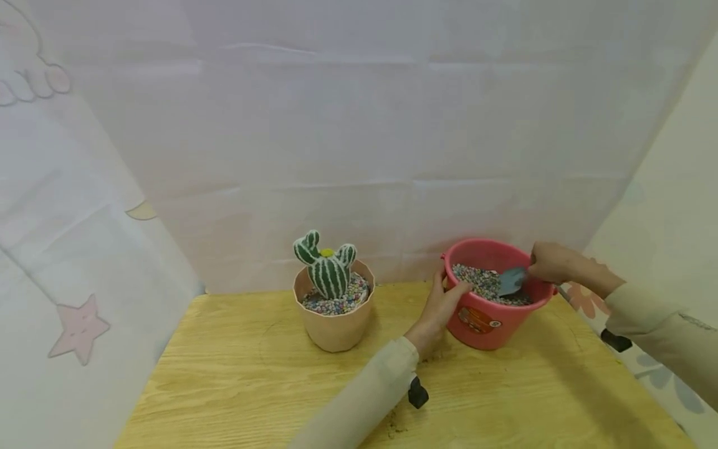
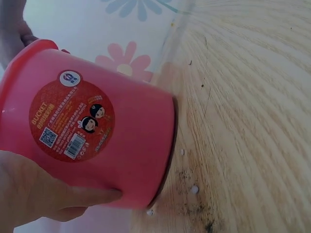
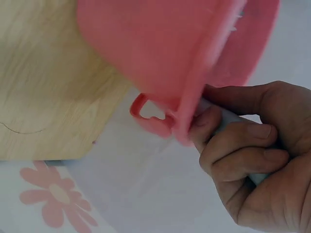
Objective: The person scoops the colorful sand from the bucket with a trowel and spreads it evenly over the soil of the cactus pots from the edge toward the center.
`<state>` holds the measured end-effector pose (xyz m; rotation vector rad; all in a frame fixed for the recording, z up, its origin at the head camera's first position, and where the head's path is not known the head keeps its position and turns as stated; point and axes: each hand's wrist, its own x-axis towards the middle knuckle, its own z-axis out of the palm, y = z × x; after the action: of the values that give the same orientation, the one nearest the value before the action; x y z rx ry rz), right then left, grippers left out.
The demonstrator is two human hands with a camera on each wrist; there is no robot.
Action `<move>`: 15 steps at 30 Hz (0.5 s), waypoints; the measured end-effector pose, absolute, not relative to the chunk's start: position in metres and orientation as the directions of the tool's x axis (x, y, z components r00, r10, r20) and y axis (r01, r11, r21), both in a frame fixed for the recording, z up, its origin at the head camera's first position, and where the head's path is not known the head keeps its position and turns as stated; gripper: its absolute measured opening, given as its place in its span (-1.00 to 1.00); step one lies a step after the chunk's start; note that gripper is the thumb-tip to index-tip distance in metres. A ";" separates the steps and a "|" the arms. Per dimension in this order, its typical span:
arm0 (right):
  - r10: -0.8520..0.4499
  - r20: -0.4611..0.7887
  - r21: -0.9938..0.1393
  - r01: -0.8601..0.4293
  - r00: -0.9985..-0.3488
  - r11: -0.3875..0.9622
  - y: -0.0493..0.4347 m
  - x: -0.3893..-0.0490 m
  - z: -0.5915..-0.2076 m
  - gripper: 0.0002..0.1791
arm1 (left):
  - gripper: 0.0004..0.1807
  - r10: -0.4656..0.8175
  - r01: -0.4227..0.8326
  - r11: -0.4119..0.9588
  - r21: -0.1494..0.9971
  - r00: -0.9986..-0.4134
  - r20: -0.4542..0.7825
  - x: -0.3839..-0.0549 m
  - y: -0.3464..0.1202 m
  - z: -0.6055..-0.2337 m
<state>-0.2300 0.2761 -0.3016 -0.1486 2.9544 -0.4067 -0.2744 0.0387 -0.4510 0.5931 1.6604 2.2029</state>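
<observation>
Pink plastic bucket (image 1: 515,319), gripped by the left hand (image 1: 439,312), holds gravel (image 1: 483,280); the right hand (image 1: 552,262) clutches a shovel (image 1: 510,282) dipped in it. Gravel already surrounds the toy cactus (image 1: 329,277) in its part-filled pot (image 1: 338,329); topping-up probably remains.

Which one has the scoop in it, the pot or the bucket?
The pink bucket: the right hand holds the scoop in its granules. The peach pot has a cactus instead.
</observation>
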 end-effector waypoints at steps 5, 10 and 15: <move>-0.110 -0.167 -0.324 -0.051 -0.980 0.945 0.278 -0.232 -0.303 -0.62 | -0.23 0.547 0.063 -0.264 0.962 -0.812 0.203 -0.282 0.040 -0.458; -0.046 -0.269 -0.419 0.074 -0.962 0.905 0.272 -0.236 -0.302 -0.59 | -0.18 0.596 0.117 -0.293 0.949 -0.754 0.277 -0.295 0.040 -0.465; 0.026 -0.364 -0.546 0.236 -0.931 0.804 0.270 -0.239 -0.309 -0.59 | -0.11 0.602 0.130 -0.293 0.947 -0.744 0.289 -0.297 0.040 -0.467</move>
<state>-0.2392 0.2702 -0.3089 0.1994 2.6506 -0.8665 -0.2973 0.0405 -0.4672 0.9140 1.6358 2.1081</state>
